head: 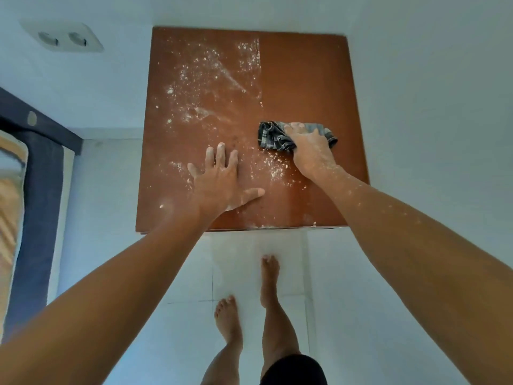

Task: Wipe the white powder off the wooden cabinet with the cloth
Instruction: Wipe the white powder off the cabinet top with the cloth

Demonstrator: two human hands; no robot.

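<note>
The reddish-brown wooden cabinet top (pixel 305 79) fills the middle of the view. White powder (pixel 200 79) is scattered over its left half and near the front centre, while the right strip looks clean. My right hand (pixel 311 151), dusted with powder, presses a dark checked cloth (pixel 272 136) flat on the cabinet right of centre. My left hand (pixel 222 182) lies flat on the wood near the front, fingers spread, holding nothing.
A white wall surrounds the cabinet, with a double socket (pixel 62 38) at the upper left. A bed with a dark frame (pixel 36 176) stands at the left. My bare feet (pixel 249 301) are on white floor tiles below the cabinet's front edge.
</note>
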